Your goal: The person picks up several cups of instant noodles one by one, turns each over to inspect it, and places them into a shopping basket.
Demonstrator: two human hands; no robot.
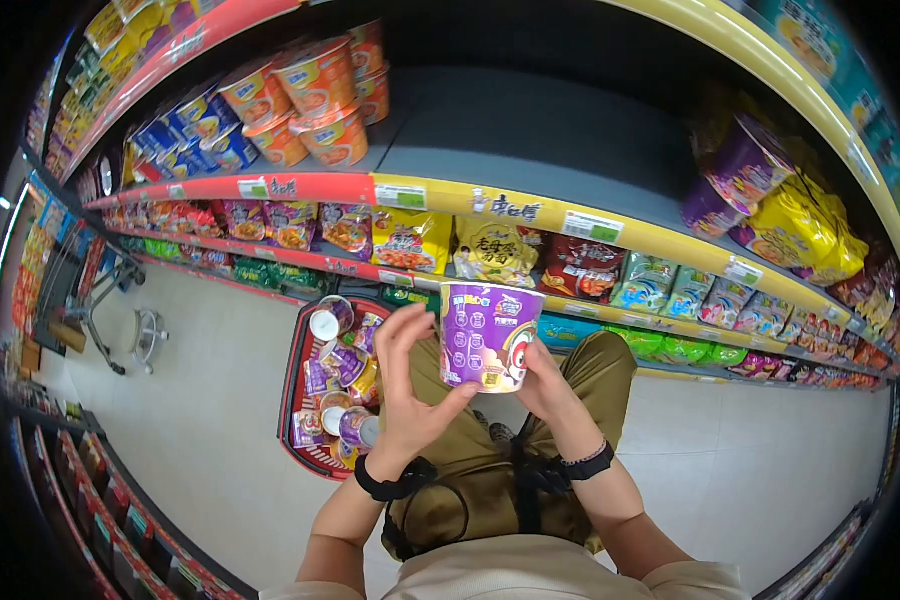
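A purple instant noodle cup (pixel 485 340) is held up in front of me, its printed side facing the camera. My right hand (pixel 550 388) grips it from the right, with some fingers hidden behind it. At the cup's left side is my left hand (pixel 407 375), its thumb pressed on the lower edge and its fingers curved near the upper left side. Beside my left knee, a red shopping basket (pixel 292 385) on the floor holds several noodle cups, many purple and some lying on their sides.
Orange noodle cups (pixel 315 95) are stacked on the upper shelf at left. Purple cups (pixel 745 165) and a yellow package (pixel 805 225) sit at its right. Bagged noodles (pixel 495 250) line the lower shelf. A wheeled metal stand (pixel 148 335) is on the floor at left.
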